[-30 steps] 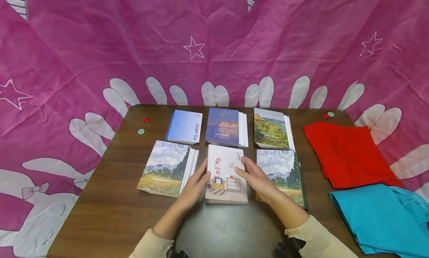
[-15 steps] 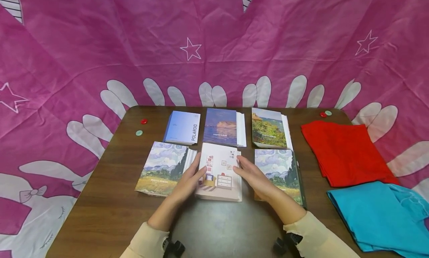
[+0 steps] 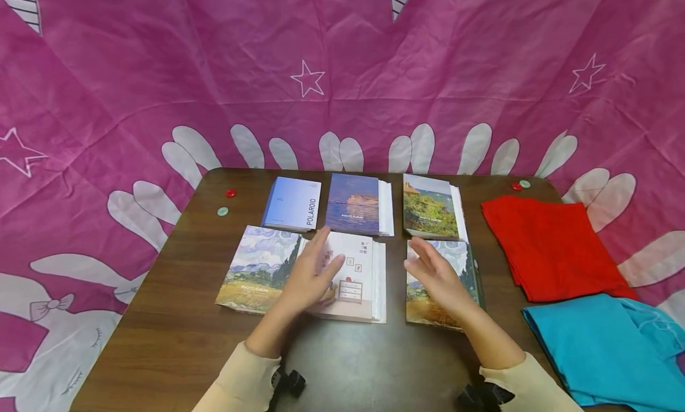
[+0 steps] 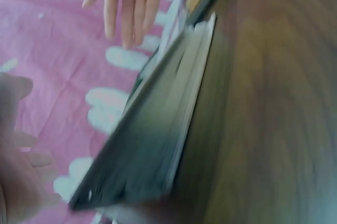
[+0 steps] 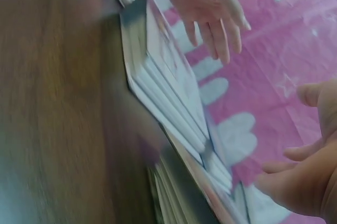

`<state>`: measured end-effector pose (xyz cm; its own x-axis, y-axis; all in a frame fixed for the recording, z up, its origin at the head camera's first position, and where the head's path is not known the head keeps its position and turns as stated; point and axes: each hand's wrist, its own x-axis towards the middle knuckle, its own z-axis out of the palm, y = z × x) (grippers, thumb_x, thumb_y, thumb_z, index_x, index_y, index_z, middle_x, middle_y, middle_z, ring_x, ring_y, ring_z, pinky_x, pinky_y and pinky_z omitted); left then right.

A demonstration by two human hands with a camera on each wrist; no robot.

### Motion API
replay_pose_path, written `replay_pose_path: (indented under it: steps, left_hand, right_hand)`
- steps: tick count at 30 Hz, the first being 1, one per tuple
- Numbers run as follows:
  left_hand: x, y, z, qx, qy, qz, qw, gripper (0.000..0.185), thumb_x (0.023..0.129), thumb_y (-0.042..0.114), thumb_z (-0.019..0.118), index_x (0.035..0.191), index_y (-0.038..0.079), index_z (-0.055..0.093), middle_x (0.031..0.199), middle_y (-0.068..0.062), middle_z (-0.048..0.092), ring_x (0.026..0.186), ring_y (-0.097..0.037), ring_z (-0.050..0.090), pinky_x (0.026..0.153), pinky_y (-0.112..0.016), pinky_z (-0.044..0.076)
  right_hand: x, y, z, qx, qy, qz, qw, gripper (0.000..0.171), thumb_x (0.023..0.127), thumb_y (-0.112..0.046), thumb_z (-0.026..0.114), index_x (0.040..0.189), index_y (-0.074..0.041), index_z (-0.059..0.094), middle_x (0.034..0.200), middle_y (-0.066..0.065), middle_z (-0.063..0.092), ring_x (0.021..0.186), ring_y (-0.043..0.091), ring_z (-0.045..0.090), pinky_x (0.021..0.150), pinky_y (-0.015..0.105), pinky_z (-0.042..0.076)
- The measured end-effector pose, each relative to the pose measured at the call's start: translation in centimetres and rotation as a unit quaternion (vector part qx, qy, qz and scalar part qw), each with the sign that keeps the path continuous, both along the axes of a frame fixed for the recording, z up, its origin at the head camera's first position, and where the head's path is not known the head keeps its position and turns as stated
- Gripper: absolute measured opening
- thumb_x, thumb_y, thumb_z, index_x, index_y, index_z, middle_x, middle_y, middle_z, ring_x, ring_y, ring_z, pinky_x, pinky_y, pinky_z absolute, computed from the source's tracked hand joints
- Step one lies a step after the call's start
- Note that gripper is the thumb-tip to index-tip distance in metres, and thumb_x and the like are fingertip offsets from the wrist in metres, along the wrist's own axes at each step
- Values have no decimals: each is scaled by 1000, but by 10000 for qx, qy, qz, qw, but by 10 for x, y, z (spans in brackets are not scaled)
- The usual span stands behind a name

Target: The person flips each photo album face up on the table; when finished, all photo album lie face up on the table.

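So on the brown table [image 3: 176,340] there's a red cloth [image 3: 551,245] and a blue cloth [image 3: 610,346] off to the right, plus six photo albums in two rows of three. Looks mostly sorted: the white album [image 3: 353,278] sits flat in the middle of the near row, just beside its neighbours. Left hand [image 3: 310,275] hovers over its left edge, fingers loose, gripping nothing. Right hand [image 3: 436,278] is spread out above the landscape album [image 3: 444,281], holding nothing either. Maybe just small straightening left.
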<state>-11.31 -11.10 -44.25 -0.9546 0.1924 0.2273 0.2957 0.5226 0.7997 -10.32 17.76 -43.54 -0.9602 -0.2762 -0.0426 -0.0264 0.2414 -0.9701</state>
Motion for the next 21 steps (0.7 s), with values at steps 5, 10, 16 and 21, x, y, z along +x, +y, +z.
replay_pose_path:
  steps: [5, 10, 16, 21]
  left_hand:
    - [-2, 27, -1, 154, -82, -377, 9991, 73, 102, 39, 57, 159, 5, 29, 165, -13, 25, 152, -29, 23, 122, -50, 18]
    - [0, 54, -8, 159, -242, -746, 9968, 73, 103, 42, 54, 160, 5, 27, 166, -15, 24, 153, -27, 22, 123, -49, 19]
    - [8, 84, -12, 181, -585, -1111, 9919, 74, 104, 39, 54, 160, 1, 23, 166, -18, 22, 153, -29, 20, 123, -46, 17]
    - [14, 107, -21, 194, -891, -1400, 9859, 73, 104, 40, 53, 158, -1, 27, 165, -17, 24, 152, -28, 23, 123, -44, 20]
  right_hand:
    - [1, 25, 2, 154, 400, -623, 9971, 65, 105, -24, 57, 158, -1, 27, 163, 21, 27, 151, 36, 22, 120, 51, 22]
    - [5, 50, 0, 343, 514, -1266, 9900, 66, 105, -25, 58, 157, 0, 27, 162, 22, 29, 152, 37, 20, 121, 54, 18]
    - [11, 74, -8, 637, 153, -1662, 9839, 71, 106, -31, 55, 159, 0, 20, 163, 25, 21, 152, 42, 16, 121, 57, 18]
    - [13, 89, -17, 651, -426, -1769, 9811, 77, 105, -39, 53, 162, -3, 14, 166, 24, 16, 152, 43, 14, 119, 61, 19]
